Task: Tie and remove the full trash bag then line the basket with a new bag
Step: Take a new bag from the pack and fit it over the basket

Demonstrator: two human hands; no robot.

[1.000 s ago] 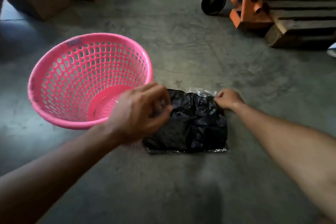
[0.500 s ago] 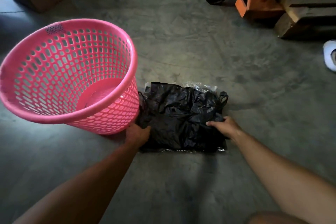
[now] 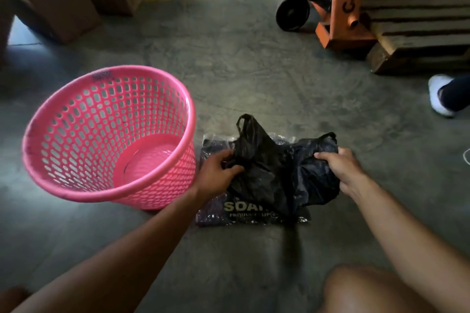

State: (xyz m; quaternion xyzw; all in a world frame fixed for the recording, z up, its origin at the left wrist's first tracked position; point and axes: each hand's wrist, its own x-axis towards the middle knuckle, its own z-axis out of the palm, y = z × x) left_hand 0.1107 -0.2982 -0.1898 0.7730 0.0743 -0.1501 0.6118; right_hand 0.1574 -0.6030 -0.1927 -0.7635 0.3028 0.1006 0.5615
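On concrete floor [image 3: 254, 63], head view, our left hand [image 3: 216, 175] pinching black bag [image 3: 279, 170] at its left edge, our right hand [image 3: 340, 170] clenched on its right edge, bag raised over clear-wrapped bag pack [image 3: 244, 213], empty pink basket [image 3: 76, 185] tilted just left, pallet jack [image 3: 340, 7] far right.

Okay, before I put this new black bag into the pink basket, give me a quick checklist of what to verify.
1. Basket has nothing inside: ok, bare bottom shows.
2. Basket upright: not ok, it tilts toward the camera.
3. Left hand grips the black bag: ok.
4. Right hand grips the bag: ok.
5. Bag mouth opened: not ok, bunched up.
6. Bag free of the pack beneath: cannot tell.
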